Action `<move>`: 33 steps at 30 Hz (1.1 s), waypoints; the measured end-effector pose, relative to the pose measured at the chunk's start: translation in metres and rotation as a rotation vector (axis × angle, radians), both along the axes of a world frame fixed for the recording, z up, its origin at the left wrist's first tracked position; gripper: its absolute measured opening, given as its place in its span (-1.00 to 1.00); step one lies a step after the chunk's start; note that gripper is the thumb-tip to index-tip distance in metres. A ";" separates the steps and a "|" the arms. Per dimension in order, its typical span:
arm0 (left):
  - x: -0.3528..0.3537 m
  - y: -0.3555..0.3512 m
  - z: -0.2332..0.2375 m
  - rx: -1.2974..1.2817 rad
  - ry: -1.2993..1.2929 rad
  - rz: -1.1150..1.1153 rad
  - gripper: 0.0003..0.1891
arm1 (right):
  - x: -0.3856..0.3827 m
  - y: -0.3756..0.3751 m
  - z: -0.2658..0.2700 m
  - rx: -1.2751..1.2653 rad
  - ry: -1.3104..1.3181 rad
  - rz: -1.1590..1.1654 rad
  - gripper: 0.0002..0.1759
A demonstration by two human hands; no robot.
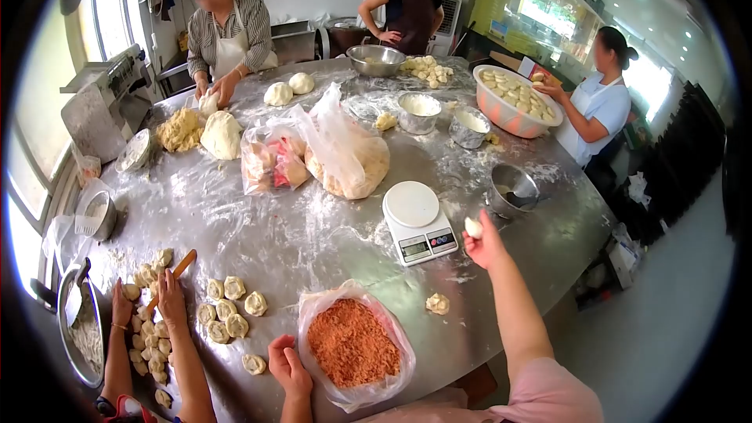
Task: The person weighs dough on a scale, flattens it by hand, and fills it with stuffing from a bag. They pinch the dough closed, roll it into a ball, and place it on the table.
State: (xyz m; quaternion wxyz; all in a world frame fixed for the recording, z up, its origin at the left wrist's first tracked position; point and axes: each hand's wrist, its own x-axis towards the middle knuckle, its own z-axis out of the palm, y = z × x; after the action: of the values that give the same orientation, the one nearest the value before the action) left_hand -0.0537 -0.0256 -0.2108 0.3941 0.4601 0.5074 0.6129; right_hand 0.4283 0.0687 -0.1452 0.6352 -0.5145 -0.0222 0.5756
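Observation:
My right hand [484, 244] is raised over the table's right side, fingers closed on a small white dough piece [473, 227]. To its left stands a white kitchen scale [419, 223] with a round platform. My left hand [290, 366] is loosely curled, fingers apart, with nothing visible in it. It is close to the left side of a clear plastic bag [406, 380] holding orange-red crumbly filling [352, 343]. One flattened dough piece [438, 304] lies below the scale. Several round dough pieces [233, 288] sit left of the bag.
At lower left, a co-worker's hands [171, 298] are at a wooden stick [184, 265] and many dough pieces. A metal bowl [513, 189] is right of the scale. Bagged dough [345, 164] lies mid-table. Another person stands by a large pink basin [509, 121]; two more are behind the table.

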 end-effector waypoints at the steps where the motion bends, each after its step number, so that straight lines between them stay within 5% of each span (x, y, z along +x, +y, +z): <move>1: 0.000 -0.001 -0.001 0.000 -0.009 -0.006 -0.78 | 0.009 -0.014 0.003 -0.060 0.001 -0.075 -0.48; 6: 0.003 -0.001 0.006 -0.006 -0.042 -0.044 -0.80 | 0.055 -0.060 -0.012 -0.209 -0.514 -0.167 -0.62; 10: 0.005 -0.001 0.009 -0.013 -0.014 -0.042 -0.81 | 0.073 -0.075 -0.009 -0.599 -1.243 0.051 -0.58; 13: 0.005 0.000 0.005 0.005 0.020 -0.038 -0.82 | 0.092 -0.076 -0.033 -0.566 -1.853 0.038 -0.54; 33: 0.007 -0.001 0.008 -0.026 0.148 -0.014 -0.87 | 0.044 -0.068 -0.025 -0.880 -1.930 0.305 -0.55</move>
State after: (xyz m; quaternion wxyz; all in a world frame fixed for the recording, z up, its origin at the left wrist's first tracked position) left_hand -0.0463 -0.0262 -0.2028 0.3654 0.5026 0.5399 0.5678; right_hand 0.4727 0.0010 -0.1707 0.0293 -0.9277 -0.3697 -0.0436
